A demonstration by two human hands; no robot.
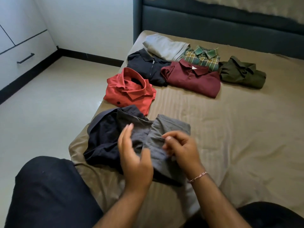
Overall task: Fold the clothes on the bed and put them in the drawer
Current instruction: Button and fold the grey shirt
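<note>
A grey shirt (166, 129) lies half folded at the near left corner of the bed (230, 129), on top of a dark navy garment (102, 135). My right hand (179, 148) pinches a fold of the grey shirt between thumb and fingers. My left hand (134, 155) hovers just over the grey cloth with its fingers loose and straight, blurred by motion. Several folded shirts lie farther up the bed: an orange-red one (130, 91), a black one (146, 66), a maroon polo (194, 78), a green plaid one (202, 58), an olive one (241, 73), and a light grey garment (164, 46).
A white cabinet with a shut drawer and black handle (25, 58) stands at the far left across the tiled floor (49, 109). A dark padded headboard (213, 25) closes the far end of the bed. My knees in dark trousers (49, 191) rest at the near edge.
</note>
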